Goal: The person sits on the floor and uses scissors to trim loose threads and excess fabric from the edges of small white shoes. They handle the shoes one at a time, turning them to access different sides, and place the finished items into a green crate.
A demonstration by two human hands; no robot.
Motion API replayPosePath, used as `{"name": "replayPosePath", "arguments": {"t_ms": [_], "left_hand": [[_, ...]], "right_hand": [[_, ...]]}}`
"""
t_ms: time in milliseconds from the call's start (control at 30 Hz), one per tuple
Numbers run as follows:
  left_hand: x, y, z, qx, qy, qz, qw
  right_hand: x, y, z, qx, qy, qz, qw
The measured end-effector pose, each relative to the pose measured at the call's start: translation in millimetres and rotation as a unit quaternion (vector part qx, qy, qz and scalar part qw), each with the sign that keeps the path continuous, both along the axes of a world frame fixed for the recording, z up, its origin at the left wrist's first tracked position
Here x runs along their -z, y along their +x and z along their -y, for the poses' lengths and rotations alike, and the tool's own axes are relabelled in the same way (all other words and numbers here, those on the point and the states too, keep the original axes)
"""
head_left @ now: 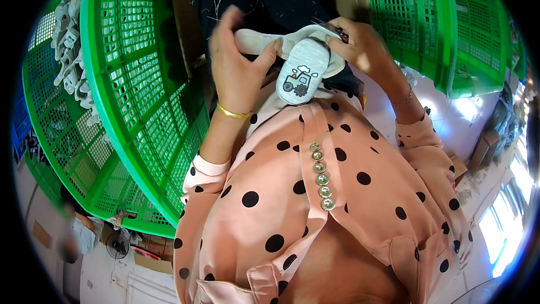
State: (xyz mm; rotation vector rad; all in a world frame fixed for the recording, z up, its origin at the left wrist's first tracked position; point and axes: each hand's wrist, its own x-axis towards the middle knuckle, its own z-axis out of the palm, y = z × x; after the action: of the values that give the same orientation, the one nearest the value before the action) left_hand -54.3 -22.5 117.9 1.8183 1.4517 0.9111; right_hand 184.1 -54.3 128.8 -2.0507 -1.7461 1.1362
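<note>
Fingers: left hand pinching grey sock (cartoon print) | right hand gripping its cuff

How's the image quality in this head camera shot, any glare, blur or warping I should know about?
Head view: strong fisheye warping, the green crates bowing toward a black rim; blown-out window glare at the lower right edge; the small grey shoe, left hand and right hand are evenly lit and fairly sharp; the far left edge goes soft, the person there blurred.
</note>
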Motion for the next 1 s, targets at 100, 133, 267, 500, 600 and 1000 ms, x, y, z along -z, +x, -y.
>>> {"name": "replayPosePath", "arguments": {"t_ms": [100,133,267,500,600,1000], "left_hand": [[-11.8,7.9,2.6,-0.024,0.370,-0.149,0.917],[-19.6,8.0,10.1,0.086,0.337,-0.161,0.924],[-13.9,19.8,12.9,0.326,0.166,-0.119,0.923],[5.5,24.6,10.3,0.406,0.129,-0.144,0.893],[1.9,21.5,1.5,0.465,0.083,-0.159,0.867],[-2.3,29.1,-27.3,0.322,0.095,-0.184,0.924]], "right_hand": [[-3.7,-3.1,1.7,-0.007,0.009,0.023,1.000],[-3.9,-2.7,1.8,-0.011,0.014,0.028,0.999],[-3.1,-0.6,-4.3,-0.010,-0.011,-0.008,1.000],[0.2,-2.2,-3.9,-0.027,0.028,0.025,0.999],[0.0,-5.3,-2.1,-0.035,0.048,0.056,0.997],[11.7,0.9,-5.8,-0.012,0.002,-0.043,0.999]]}}
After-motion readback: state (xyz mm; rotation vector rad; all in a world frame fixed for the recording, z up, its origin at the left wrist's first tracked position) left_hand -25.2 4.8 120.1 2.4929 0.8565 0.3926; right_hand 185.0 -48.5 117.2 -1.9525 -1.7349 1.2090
